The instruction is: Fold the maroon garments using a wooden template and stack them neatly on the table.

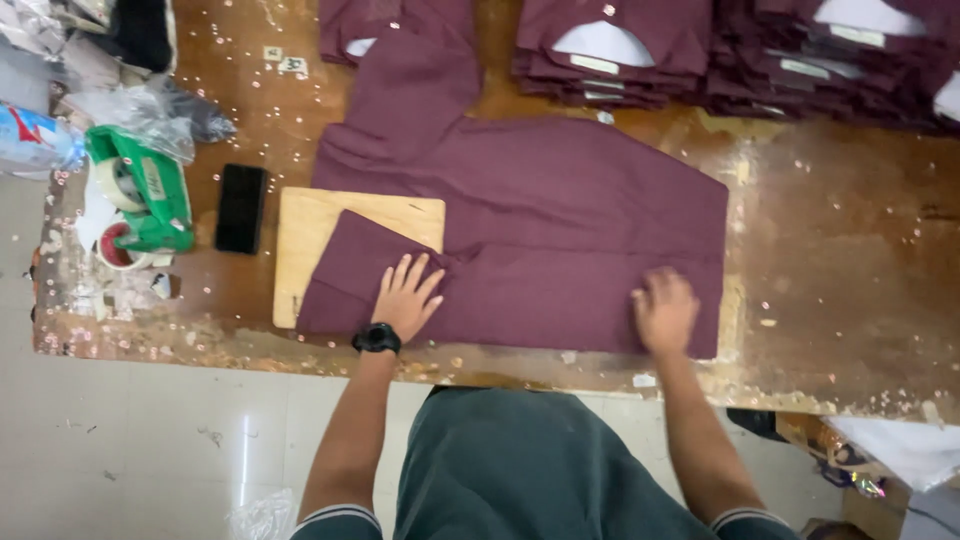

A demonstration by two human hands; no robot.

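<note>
A maroon shirt (560, 200) lies spread flat on the worn wooden table (840, 270), one sleeve stretched toward the far edge. A light wooden folding board (315, 225) lies on the shirt's left part, with a corner of cloth folded over it. My left hand (405, 295), a black watch on its wrist, presses flat with fingers spread on that folded corner. At the shirt's near right hem my right hand (663, 312) rests on the cloth, its fingers slightly curled; it looks blurred.
Stacks of folded maroon shirts (700, 50) line the table's far edge. A green tape dispenser (140, 190) and a black phone (241, 208) lie at the left, with plastic bags (60, 110) behind them. The near table edge runs just below my hands.
</note>
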